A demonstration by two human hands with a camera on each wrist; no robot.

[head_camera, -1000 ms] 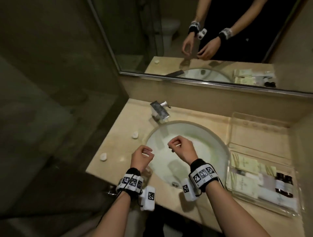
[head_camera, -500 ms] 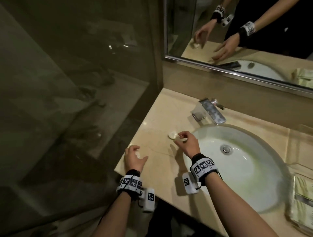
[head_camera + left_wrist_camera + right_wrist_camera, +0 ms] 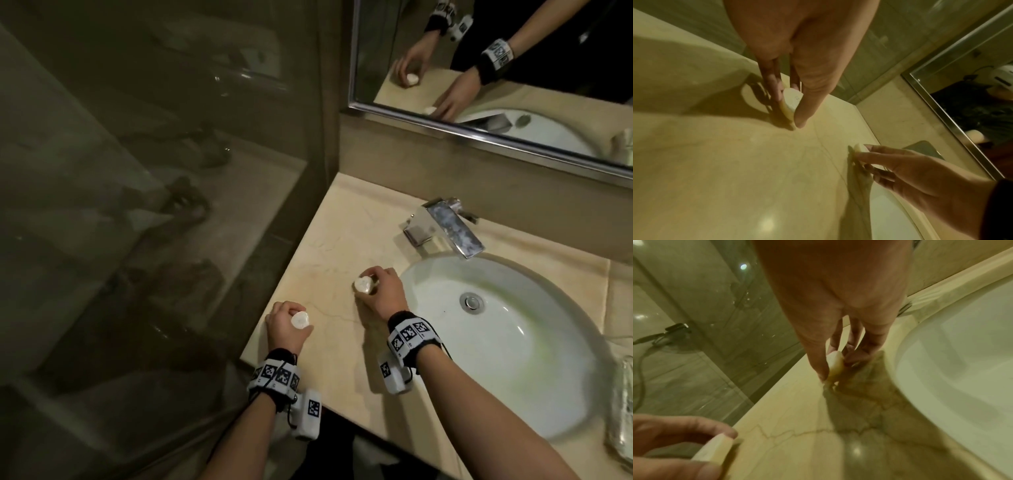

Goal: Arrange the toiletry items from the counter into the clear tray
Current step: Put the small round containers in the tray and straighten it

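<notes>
the left hand (image 3: pixel 286 323) pinches a small round white soap (image 3: pixel 300 320) between thumb and fingertips near the front left corner of the beige marble counter (image 3: pixel 346 240); in the left wrist view this soap (image 3: pixel 791 101) stands on edge, its lower rim touching or just above the stone, flat face turned toward the thumb, so its axis lies roughly level rather than upright. the right hand (image 3: pixel 382 294) pinches a second round soap (image 3: pixel 363 285) further back on the counter, just left of the white oval basin (image 3: pixel 534 370); in the right wrist view that soap (image 3: pixel 835 365) is likewise tipped up on its rim between thumb and fingers, lower edge at the counter, though whether it still touches cannot be told. the two soaps are well apart. the chrome faucet (image 3: pixel 448 228) stands behind the basin. the clear tray (image 3: pixel 621 411) is cut off by the right edge of the head view and only a blurred sliver of wrapped packets shows, too indistinct to name. the mirror (image 3: pixel 513 68) repeats both hands on their soaps. any marking on the soaps' faces is too faint to read.
</notes>
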